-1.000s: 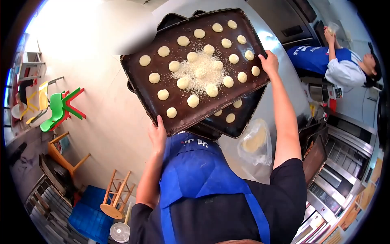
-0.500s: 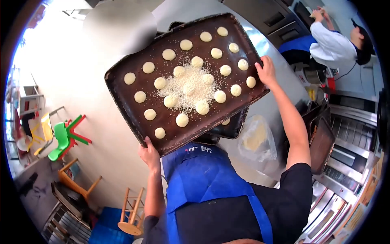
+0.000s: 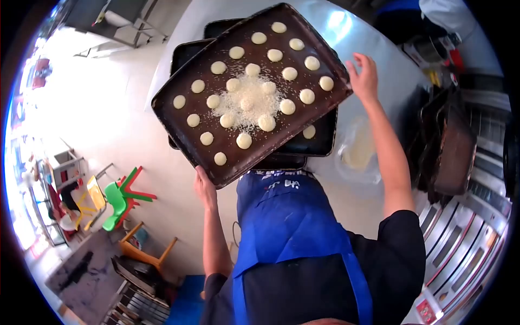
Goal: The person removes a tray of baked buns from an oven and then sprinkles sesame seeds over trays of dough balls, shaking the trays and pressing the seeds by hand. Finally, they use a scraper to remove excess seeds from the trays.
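Baking tray [image 3: 254, 154], dark and rectangular, is held in the air in front of the chest, above a stack of lower trays [image 3: 325, 143] that rest on the steel table [image 3: 401, 92]. Its long axis runs from the near left corner to the far right corner, with the far end toward the table. Dough rounds [image 3: 244, 141] sit on it in rows, and a loose heap of pale crumbs [image 3: 246, 100] covers the middle rounds. The left hand [image 3: 206, 187] is closed on the near left corner, with the fingers hidden under the tray and the forearm raised steeply from the elbow. The right hand [image 3: 364, 76] is at the far right corner with the arm stretched almost straight; its fingers are spread wide and stand up beside the rim. Whether the palm touches the rim cannot be told. A blue apron [image 3: 287, 222] fills the space below the tray. A clear plastic bag [image 3: 357, 154] with pale contents lies on the table just right of the stack. A green chair [image 3: 116, 197] stands on the floor well to the left.
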Available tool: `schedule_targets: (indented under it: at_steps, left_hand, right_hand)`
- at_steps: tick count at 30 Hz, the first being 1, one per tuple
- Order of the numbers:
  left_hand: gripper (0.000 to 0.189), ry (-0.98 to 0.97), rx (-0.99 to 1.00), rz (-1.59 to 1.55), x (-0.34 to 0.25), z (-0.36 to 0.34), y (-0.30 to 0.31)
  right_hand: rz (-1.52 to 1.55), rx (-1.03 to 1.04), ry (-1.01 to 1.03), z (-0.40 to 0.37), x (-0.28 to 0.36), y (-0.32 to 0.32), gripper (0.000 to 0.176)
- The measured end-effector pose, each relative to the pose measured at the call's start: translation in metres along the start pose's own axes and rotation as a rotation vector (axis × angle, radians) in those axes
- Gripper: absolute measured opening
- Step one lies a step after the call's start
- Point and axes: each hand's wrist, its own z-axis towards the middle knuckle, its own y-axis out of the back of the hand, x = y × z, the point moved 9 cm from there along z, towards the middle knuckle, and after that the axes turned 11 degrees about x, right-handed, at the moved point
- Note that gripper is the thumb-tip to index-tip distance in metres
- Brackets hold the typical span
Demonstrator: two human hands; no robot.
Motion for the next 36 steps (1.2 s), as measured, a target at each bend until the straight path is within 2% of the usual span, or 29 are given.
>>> schedule_targets:
  at_steps: [1,2,3,4,5,6,7,9,10,11,12,13,15,17,19,22,24,26,28,29,30,32,33,35,36]
  left_hand:
    - [0.049,-0.091,-0.125,-0.067,-0.002,-0.004,0.011]
    - [0.049,-0.002,-0.031,-0.114,0.017,-0.002,0.023]
    - [0.043,-0.165,-0.127,0.115,0.029,0.000,0.046]
    - [0.031,-0.172,-0.285,0.178,-0.017,-0.020,0.062]
    - [0.023,-0.182,-0.312,0.039,-0.007,-0.022,0.072]
    - [0.022,-0.159,-0.357,0.077,-0.030,-0.029,0.078]
    - [0.022,-0.289,-0.353,-0.048,-0.043,-0.027,0.075]
    - [0.023,-0.163,-0.293,0.056,-0.095,-0.034,0.058]
    - [0.027,-0.150,-0.229,0.082,-0.114,-0.027,0.043]
    - [0.033,-0.133,-0.165,0.110,-0.126,-0.018,0.030]
    - [0.044,-0.382,-0.184,0.273,-0.156,-0.014,0.019]
    - [0.054,-0.635,-0.205,0.429,-0.182,-0.015,0.005]
    - [0.060,-0.661,-0.214,0.525,-0.194,-0.003,0.000]
    - [0.065,-0.675,-0.237,0.623,-0.205,0.001,-0.003]
    - [0.067,-0.684,-0.133,0.565,-0.214,0.003,0.000]
    - [0.063,-0.659,-0.179,0.538,-0.208,0.004,0.013]
    - [0.060,-0.621,-0.228,0.531,-0.198,0.001,0.024]
    - [0.060,-0.574,-0.273,0.502,-0.177,-0.002,0.037]
    - [0.059,-0.504,-0.334,0.483,-0.156,-0.006,0.051]
    - [0.059,-0.452,-0.359,0.449,-0.145,-0.012,0.056]
    - [0.058,-0.404,-0.363,0.340,-0.133,-0.019,0.061]
    - [0.057,-0.313,-0.350,0.114,-0.098,-0.021,0.070]
    - [0.058,-0.183,-0.327,0.004,-0.076,-0.024,0.069]
    - [0.059,-0.080,-0.307,-0.167,-0.028,-0.028,0.061]
    - [0.059,-0.070,-0.310,-0.182,-0.020,-0.031,0.057]
  right_hand:
    - [0.075,0.023,-0.140,-0.025,-0.004,0.022,0.023]
    - [0.039,0.011,-0.194,-0.057,-0.003,0.040,0.023]
    - [0.069,0.044,-0.320,-0.095,-0.007,0.056,0.019]
    - [0.100,0.069,-0.449,-0.133,-0.012,0.074,0.016]
    - [0.085,0.070,-0.510,-0.173,-0.016,0.082,0.016]
    - [0.081,0.070,-0.555,-0.211,-0.028,0.078,0.015]
    - [0.059,0.049,-0.583,-0.246,-0.044,0.074,0.015]
    - [0.040,0.235,-0.553,-0.304,-0.068,0.038,0.018]
    - [0.046,0.221,-0.562,-0.317,-0.073,0.029,0.018]
    - [-0.105,0.248,-0.605,-0.324,-0.076,0.019,0.026]
    - [-0.257,0.273,-0.645,-0.325,-0.076,0.014,0.034]
    - [-0.255,0.258,-0.651,-0.323,-0.078,0.012,0.034]
    - [-0.352,0.322,-0.710,-0.315,-0.079,0.004,0.048]
    - [-0.370,0.345,-0.738,-0.305,-0.086,-0.005,0.047]
    - [-0.379,0.389,-0.758,-0.305,-0.106,-0.021,0.046]
    - [-0.211,0.464,-0.728,-0.335,-0.159,-0.057,0.049]
    - [-0.014,0.162,-0.774,-0.339,-0.169,-0.036,0.037]
    - [0.741,-0.018,-1.307,-0.374,-0.183,-0.038,0.023]
    - [1.399,-0.167,-1.130,-0.382,-0.196,-0.042,0.018]
    - [1.614,-0.146,-1.045,-0.385,-0.193,-0.039,0.014]
    - [1.684,-0.039,-0.957,-0.387,-0.191,-0.036,0.011]
    - [1.846,0.045,-0.896,-0.385,-0.162,-0.023,0.008]
    - [1.836,0.093,-0.888,-0.371,-0.143,-0.014,0.008]
    - [1.804,0.014,-1.163,-0.352,-0.097,0.000,0.010]
    - [1.791,0.026,-1.155,-0.328,-0.079,0.004,0.010]
